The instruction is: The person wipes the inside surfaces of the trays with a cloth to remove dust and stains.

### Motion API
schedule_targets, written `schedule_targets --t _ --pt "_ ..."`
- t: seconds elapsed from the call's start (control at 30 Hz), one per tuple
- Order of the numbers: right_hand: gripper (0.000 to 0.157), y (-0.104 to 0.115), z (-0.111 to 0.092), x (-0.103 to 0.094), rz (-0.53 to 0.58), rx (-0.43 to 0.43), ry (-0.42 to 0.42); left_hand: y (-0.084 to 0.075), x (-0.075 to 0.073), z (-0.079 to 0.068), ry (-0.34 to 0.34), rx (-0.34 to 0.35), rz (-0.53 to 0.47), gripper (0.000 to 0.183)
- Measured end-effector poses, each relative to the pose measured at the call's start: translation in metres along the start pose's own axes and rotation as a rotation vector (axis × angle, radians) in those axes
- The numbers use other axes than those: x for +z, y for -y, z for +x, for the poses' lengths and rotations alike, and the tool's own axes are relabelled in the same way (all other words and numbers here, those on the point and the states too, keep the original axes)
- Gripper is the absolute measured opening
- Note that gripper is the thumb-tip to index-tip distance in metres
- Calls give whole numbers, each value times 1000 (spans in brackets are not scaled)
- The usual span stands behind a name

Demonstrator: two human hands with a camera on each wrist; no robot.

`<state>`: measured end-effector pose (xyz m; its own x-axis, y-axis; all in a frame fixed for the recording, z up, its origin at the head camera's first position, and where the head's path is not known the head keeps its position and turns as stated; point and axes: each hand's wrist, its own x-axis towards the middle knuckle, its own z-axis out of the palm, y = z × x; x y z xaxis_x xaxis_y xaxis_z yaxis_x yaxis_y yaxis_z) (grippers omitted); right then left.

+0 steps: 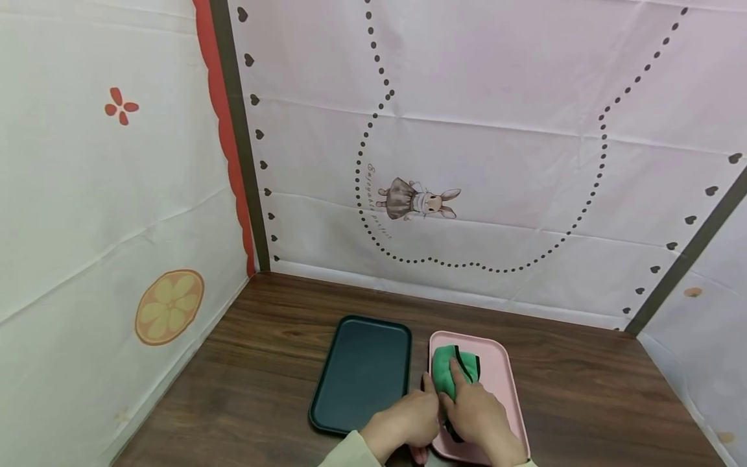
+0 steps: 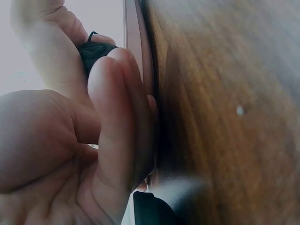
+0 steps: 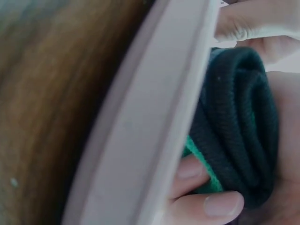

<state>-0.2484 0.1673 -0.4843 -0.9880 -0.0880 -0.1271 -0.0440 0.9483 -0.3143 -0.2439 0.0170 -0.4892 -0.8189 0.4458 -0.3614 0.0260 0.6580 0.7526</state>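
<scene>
A folded green cloth (image 1: 443, 370) with black edging lies on the left part of the pink tray (image 1: 496, 366). My right hand (image 1: 475, 415) holds it from above, index finger stretched along its top. In the right wrist view, fingertips (image 3: 220, 206) curl at the lower edge of the rolled dark-edged cloth (image 3: 246, 136), beside the tray's pale rim. At the tray's left edge is my left hand (image 1: 411, 415), with its index finger pointing away from me. The left wrist view shows its fingers (image 2: 117, 112) fairly straight, with no object in the palm.
A dark green tray (image 1: 364, 370) lies left of the pink one, with a narrow gap between them. Both stand on a brown wooden table (image 1: 251, 376). Printed white cloth walls (image 1: 496, 162) enclose the back and sides.
</scene>
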Motion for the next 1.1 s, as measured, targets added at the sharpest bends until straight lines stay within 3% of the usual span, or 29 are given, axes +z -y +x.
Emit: schedule_targets --t 0.33,1.1 --pt "72 1 6 -15 10 -30 96 1 1 2 -1 5 9 73" --pt "70 5 16 -21 13 -12 99 1 1 -1 -18 10 -3 73"
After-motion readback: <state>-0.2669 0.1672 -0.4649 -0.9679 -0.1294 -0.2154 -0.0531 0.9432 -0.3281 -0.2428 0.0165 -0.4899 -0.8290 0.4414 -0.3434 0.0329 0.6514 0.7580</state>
